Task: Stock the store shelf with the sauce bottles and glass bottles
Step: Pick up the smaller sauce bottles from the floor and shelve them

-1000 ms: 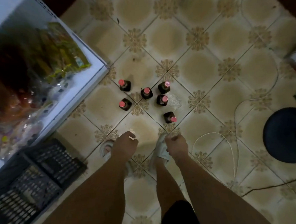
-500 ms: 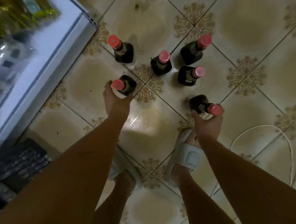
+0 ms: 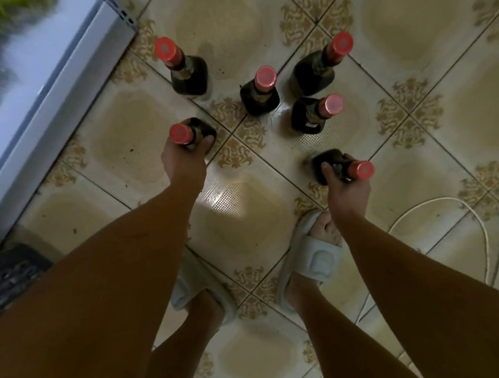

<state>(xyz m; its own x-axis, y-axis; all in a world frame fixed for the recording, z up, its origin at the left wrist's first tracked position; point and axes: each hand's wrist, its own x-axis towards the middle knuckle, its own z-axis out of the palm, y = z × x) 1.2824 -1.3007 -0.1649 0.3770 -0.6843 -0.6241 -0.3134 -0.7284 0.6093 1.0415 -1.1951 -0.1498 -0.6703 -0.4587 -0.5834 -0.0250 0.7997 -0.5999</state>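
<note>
Patterned glossy floor tiles [image 3: 232, 20] carry six dark red-capped glass sauce bottles [image 3: 261, 93] beside the white shelf [image 3: 60, 83]. Left hand [image 3: 183, 157] grips one neck, right hand [image 3: 346, 191] another; a slipped grip or swinging bottle could topple the standing four and break glass.

A: Any labels readable on the bottles [image 3: 258, 92] beyond the left hand [image 3: 182, 160]?
B: None. Red caps [image 3: 265, 76] look blank, glass too dark, no text anywhere.
</note>
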